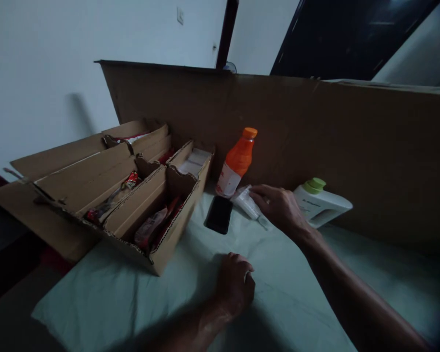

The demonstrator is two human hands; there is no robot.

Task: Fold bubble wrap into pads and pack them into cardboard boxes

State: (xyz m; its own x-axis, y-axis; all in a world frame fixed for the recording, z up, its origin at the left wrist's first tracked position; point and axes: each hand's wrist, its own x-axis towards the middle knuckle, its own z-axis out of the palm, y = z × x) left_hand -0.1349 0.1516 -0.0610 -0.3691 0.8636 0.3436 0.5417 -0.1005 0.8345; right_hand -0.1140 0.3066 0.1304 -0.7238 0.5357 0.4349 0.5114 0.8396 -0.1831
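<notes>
My right hand [283,209] reaches in from the right, its fingers bent and closed at the edge of a clear, whitish plastic package [247,203]. The package lies slanted on the pale green cloth, its contents too blurred to name. My left hand [236,283] rests lower on the cloth with curled fingers and nothing seen in it. Beside the package lies a black phone [219,215], screen up. An orange drink bottle [237,164] with an orange cap stands just behind. Right of my right hand is a white jug [326,204] with a green cap, partly hidden by the hand.
A cardboard box [185,220] with several compartments stands at the left, holding red-and-clear packets [156,227] and a white flat item [195,161]. A tall cardboard panel [370,161] runs along the back. The green cloth [190,293] covers the surface.
</notes>
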